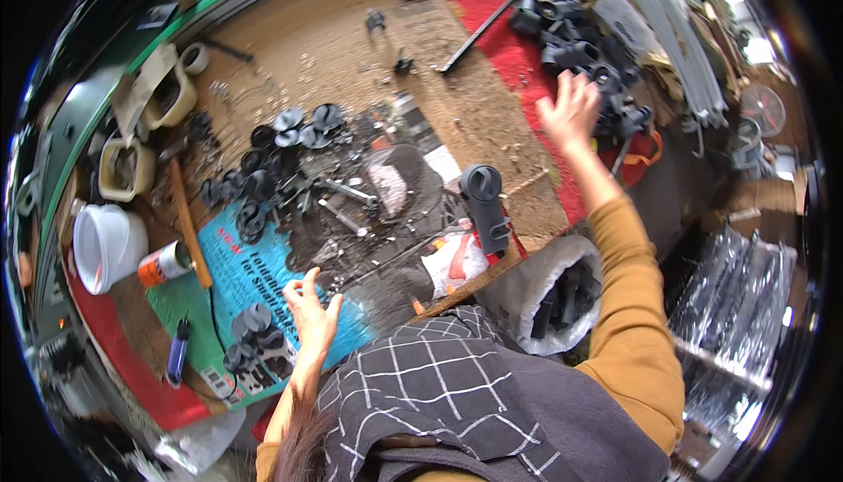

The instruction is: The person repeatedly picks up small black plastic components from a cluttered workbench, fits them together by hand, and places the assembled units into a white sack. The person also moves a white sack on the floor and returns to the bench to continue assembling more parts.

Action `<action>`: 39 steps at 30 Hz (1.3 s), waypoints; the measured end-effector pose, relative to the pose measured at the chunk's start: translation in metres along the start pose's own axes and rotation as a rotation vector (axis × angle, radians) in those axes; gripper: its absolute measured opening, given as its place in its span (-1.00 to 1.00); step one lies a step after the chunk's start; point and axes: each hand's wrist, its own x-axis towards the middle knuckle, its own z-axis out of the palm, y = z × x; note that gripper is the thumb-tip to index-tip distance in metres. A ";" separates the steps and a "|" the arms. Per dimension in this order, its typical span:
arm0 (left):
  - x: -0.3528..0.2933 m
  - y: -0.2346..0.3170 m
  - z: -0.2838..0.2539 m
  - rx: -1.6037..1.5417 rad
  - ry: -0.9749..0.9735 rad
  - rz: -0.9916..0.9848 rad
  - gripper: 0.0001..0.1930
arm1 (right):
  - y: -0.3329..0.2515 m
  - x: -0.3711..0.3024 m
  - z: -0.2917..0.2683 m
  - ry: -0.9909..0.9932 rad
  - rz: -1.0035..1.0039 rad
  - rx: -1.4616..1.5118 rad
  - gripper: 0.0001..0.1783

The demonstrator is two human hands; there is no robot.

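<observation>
My right hand (569,115) reaches out to the far right with its fingers apart and nothing held. Just beyond its fingertips lies a pile of black plastic fittings (569,53). My left hand (313,311) hovers over the near side of the bench, fingers spread, with a printed blue sheet (250,258) below it. Between the hands, at the bench's near edge, a dark grey tubular part with a round cap (483,210) stands or lies; I cannot tell which. Black round caps (259,185) and small metal pieces (344,219) are scattered ahead of my left hand.
To the left stand a white tub (110,249), a can (165,264), cut-open yellowish containers (127,170) and a wooden-handled hammer (187,223). A purple-handled tool (178,355) lies near left. A metal bar (483,36) lies at the back. A white-lined bin (562,298) holds black parts.
</observation>
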 end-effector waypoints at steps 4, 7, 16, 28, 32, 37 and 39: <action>0.022 -0.006 0.013 -0.224 -0.090 -0.021 -0.48 | 0.065 0.086 0.029 -0.335 0.068 -0.411 -0.27; 0.059 0.012 0.018 -0.405 0.209 0.077 -0.60 | 0.079 0.096 0.039 -0.554 0.230 -0.109 -0.28; 0.073 0.073 -0.005 -1.185 -0.169 -0.172 -0.50 | -0.068 0.004 -0.061 -0.643 0.474 1.285 -0.63; 0.065 0.006 -0.025 -0.939 -0.423 -0.099 -0.74 | -0.389 0.025 -0.025 -0.387 -0.095 0.813 -0.58; 0.069 0.013 -0.001 -0.541 -0.146 0.322 -0.72 | -0.402 0.033 -0.008 -0.655 -0.097 0.739 -0.66; 0.096 0.012 -0.012 -1.178 0.059 -0.095 -0.69 | -0.366 0.008 -0.054 -0.329 -0.485 1.122 -0.82; 0.109 0.009 -0.019 -1.281 0.067 -0.204 -0.70 | -0.362 -0.003 -0.074 -0.356 -0.750 1.259 -0.77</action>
